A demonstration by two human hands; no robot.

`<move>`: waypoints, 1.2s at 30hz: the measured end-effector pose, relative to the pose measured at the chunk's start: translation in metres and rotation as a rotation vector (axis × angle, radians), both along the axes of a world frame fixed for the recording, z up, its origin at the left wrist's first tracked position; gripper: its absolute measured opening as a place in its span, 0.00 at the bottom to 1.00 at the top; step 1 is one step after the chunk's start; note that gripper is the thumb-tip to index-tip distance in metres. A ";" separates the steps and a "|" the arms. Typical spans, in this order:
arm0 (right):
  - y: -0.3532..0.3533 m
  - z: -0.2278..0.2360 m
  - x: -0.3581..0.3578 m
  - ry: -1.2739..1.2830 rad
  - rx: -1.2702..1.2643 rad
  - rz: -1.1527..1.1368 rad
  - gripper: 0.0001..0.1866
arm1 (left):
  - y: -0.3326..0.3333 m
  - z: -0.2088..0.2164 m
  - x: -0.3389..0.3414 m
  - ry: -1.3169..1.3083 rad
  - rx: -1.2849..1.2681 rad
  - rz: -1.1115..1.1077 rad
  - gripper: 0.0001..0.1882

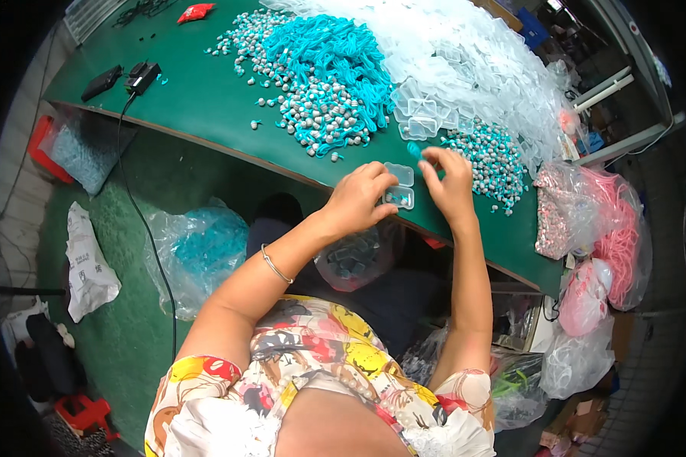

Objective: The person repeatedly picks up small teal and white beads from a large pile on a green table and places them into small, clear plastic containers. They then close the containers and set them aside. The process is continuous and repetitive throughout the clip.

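At the table's near edge, my left hand (360,198) has its fingers closed on the side of a small clear plastic box (399,175). The box's lid is folded back, and small teal and pale pieces (398,199) lie inside. To the right of the box, my right hand (451,183) pinches a small teal cord bundle (414,150) at its fingertips. Beyond my hands lies a heap of teal cords (331,57), edged by many grey-and-teal bead-like pieces (320,118). Another pile of these pieces (489,164) sits right of my right hand.
A large heap of clear plastic boxes (480,76) covers the green table's (206,99) far right. Black devices (141,77) with a cable lie at left. Bags of pink cords (617,228) hang at the right edge. A bag of teal material (198,244) stands on the floor.
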State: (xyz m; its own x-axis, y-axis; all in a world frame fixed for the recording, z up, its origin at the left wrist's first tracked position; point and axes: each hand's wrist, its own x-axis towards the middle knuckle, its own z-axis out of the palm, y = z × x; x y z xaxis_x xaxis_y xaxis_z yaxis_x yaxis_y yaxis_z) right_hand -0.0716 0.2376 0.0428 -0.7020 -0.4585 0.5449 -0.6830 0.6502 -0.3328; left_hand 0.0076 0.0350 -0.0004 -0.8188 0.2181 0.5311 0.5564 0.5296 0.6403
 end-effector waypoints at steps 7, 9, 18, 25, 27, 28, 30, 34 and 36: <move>0.000 0.003 0.045 0.018 0.070 0.139 0.07 | 0.001 0.004 -0.001 -0.055 0.051 0.012 0.35; -0.001 -0.001 0.045 0.047 0.101 0.148 0.08 | 0.001 0.006 -0.001 -0.047 0.058 0.012 0.34; -0.003 0.005 0.045 0.084 0.217 0.121 0.08 | 0.000 -0.002 -0.001 -0.007 -0.008 0.029 0.22; 0.001 -0.014 0.010 -0.180 0.091 0.047 0.12 | 0.001 0.002 -0.001 -0.017 -0.001 0.024 0.23; 0.002 -0.011 0.011 -0.346 -0.061 0.085 0.13 | 0.001 0.001 0.000 -0.018 0.009 0.010 0.24; -0.001 -0.008 0.014 -0.270 -0.087 0.109 0.13 | 0.000 0.001 0.000 -0.031 0.029 0.016 0.25; -0.004 -0.008 0.021 -0.252 -0.084 0.111 0.11 | 0.001 0.001 0.000 -0.057 0.070 0.023 0.27; 0.002 -0.011 0.027 -0.171 -0.065 0.195 0.11 | 0.004 -0.001 0.004 -0.007 0.071 0.072 0.29; 0.006 -0.011 0.028 -0.152 -0.039 0.251 0.12 | 0.005 0.003 0.005 -0.043 0.100 0.091 0.30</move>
State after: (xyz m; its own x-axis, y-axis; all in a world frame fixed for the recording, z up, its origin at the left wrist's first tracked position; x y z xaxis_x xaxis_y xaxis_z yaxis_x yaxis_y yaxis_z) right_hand -0.0438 0.2438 0.0323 -0.6446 -0.6089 0.4623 -0.7609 0.4523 -0.4652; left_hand 0.0129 0.0401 0.0025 -0.8552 0.0897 0.5105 0.4800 0.5087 0.7147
